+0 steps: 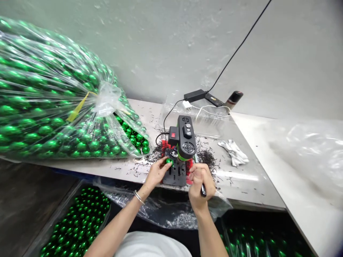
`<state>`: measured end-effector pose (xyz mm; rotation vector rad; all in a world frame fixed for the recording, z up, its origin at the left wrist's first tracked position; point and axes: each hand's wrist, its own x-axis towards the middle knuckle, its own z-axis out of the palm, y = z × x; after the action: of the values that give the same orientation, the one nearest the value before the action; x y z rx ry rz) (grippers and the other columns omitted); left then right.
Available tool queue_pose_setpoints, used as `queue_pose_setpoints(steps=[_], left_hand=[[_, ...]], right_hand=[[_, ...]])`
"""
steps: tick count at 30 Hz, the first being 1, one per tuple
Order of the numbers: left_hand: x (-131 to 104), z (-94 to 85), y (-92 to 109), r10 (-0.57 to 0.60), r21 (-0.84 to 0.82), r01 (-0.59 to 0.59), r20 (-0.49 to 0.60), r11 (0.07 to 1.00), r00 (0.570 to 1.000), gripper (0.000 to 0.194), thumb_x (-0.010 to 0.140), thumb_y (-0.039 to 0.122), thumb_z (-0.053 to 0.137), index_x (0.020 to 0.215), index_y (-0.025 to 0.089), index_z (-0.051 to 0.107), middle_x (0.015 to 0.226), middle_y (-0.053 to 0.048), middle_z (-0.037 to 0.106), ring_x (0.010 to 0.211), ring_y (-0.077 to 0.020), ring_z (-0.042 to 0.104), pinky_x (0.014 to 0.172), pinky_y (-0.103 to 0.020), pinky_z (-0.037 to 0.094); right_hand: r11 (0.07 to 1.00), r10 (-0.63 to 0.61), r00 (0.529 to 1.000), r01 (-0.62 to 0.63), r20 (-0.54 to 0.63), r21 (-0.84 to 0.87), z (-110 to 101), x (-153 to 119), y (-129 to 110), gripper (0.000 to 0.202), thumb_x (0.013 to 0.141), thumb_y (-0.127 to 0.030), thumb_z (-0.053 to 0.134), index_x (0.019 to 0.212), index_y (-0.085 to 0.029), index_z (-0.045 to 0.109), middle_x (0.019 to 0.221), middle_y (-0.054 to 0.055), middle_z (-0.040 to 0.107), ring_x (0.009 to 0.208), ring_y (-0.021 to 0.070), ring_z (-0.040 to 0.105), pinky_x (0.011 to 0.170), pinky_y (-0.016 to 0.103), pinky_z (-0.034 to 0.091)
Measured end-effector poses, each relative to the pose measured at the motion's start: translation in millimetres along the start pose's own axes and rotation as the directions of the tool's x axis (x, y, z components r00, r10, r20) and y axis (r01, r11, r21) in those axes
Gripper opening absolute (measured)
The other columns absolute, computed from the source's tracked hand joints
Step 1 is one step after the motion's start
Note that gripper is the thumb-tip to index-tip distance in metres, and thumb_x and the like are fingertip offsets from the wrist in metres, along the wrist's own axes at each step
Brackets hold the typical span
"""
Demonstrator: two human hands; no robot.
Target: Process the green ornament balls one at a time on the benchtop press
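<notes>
Between the fingers of my left hand [157, 172] is a shiny green ball [169, 161], held over the black slotted base plate [174, 177] of a small bench machine [186, 137]. The machine has a black and green head with round vents, and a box with a red switch on its side. My right hand [201, 184] is wrapped round a lever handle [203, 192] with a black end, to the right of the base. The machine's head hides the spot just behind the ball.
A big clear bag [48, 103] of green balls lies on the table at left, its mouth spilling a few. Dark scraps [206, 159] litter the tabletop. White gloves [234, 152], a power adapter [194, 95] and a clear tray [171, 110] lie around. More green balls [77, 217] fill a container below left.
</notes>
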<state>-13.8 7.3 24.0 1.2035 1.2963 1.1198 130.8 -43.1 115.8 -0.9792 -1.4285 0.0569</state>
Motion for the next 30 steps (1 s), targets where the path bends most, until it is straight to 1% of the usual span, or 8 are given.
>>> queue_pose_setpoints(steps=[2,4,8,11,15,21,26,30], left_hand=[[-2,7.7,-3,0.137,0.211,-0.133,-0.002,0.968,0.991,0.036,0.086,0.036,0.069,0.118,0.019,0.072,0.108,-0.009,0.077,0.100,-0.0256,0.071,0.092,-0.040,0.056],[-5,11.0,-4,0.293,0.383,-0.281,0.028,0.880,0.956,0.032,0.088,0.034,0.068,0.117,0.020,0.071,0.114,-0.010,0.075,0.105,-0.0278,0.069,0.096,-0.044,0.053],[-11,12.2,-6,0.454,0.559,-0.439,0.121,0.703,0.883,0.031,0.091,0.034,0.065,0.119,0.020,0.068,0.116,-0.012,0.074,0.104,-0.0288,0.068,0.093,-0.046,0.052],[-13,14.8,-9,0.485,0.594,-0.460,0.131,0.660,0.865,0.031,0.091,0.036,0.067,0.117,0.020,0.069,0.116,-0.012,0.073,0.104,-0.0284,0.067,0.093,-0.047,0.051],[-11,20.3,-14,0.490,0.565,-0.443,0.078,0.696,0.868,0.028,0.088,0.035,0.071,0.113,0.021,0.071,0.111,-0.010,0.074,0.106,-0.0275,0.066,0.100,-0.050,0.046],[-9,21.3,-18,0.483,0.524,-0.457,0.096,0.719,0.870,0.030,0.087,0.037,0.072,0.114,0.023,0.071,0.109,-0.009,0.074,0.106,-0.0276,0.064,0.100,-0.049,0.047],[-10,21.0,-19,0.493,0.524,-0.463,0.093,0.715,0.865,0.032,0.087,0.037,0.072,0.114,0.021,0.071,0.107,-0.010,0.074,0.104,-0.0277,0.064,0.100,-0.049,0.046],[-10,20.4,-18,0.493,0.521,-0.472,0.110,0.711,0.863,0.033,0.089,0.039,0.070,0.116,0.020,0.070,0.108,-0.010,0.073,0.105,-0.0273,0.062,0.099,-0.048,0.045]], right_hand=[[1.000,-0.002,1.000,0.002,0.006,-0.004,0,0,0,0.031,0.094,-0.010,0.044,0.065,-0.021,0.050,0.068,0.000,0.055,0.063,0.0130,0.056,0.056,0.028,0.043],[1.000,-0.011,1.000,0.011,0.007,-0.002,0,-1,1,0.030,0.094,-0.010,0.044,0.067,-0.021,0.050,0.067,0.000,0.055,0.063,0.0129,0.055,0.056,0.027,0.044],[1.000,-0.027,1.000,0.027,0.014,-0.005,0,-1,1,0.029,0.093,-0.009,0.043,0.068,-0.021,0.049,0.067,-0.001,0.054,0.063,0.0123,0.055,0.056,0.026,0.044],[1.000,-0.023,0.999,0.023,0.027,-0.007,-1,-1,0,0.029,0.093,-0.008,0.043,0.068,-0.021,0.049,0.069,-0.001,0.053,0.065,0.0117,0.055,0.056,0.026,0.044],[1.000,-0.024,0.999,0.024,0.022,0.005,-1,-4,1,0.027,0.094,-0.009,0.044,0.070,-0.020,0.049,0.070,-0.001,0.054,0.066,0.0112,0.055,0.058,0.026,0.044],[0.998,-0.066,0.998,0.066,0.006,0.013,3,-27,22,0.027,0.097,-0.016,0.040,0.071,-0.020,0.048,0.077,0.001,0.057,0.067,0.0120,0.056,0.060,0.028,0.045],[0.987,-0.159,0.987,0.158,-0.030,-0.015,9,-48,46,0.029,0.099,-0.022,0.036,0.073,-0.021,0.049,0.077,0.000,0.057,0.066,0.0132,0.056,0.073,0.037,0.052],[0.988,-0.152,0.985,0.150,-0.077,-0.031,16,-56,54,0.032,0.101,-0.024,0.033,0.072,-0.022,0.047,0.076,-0.001,0.054,0.065,0.0130,0.057,0.086,0.044,0.051]])
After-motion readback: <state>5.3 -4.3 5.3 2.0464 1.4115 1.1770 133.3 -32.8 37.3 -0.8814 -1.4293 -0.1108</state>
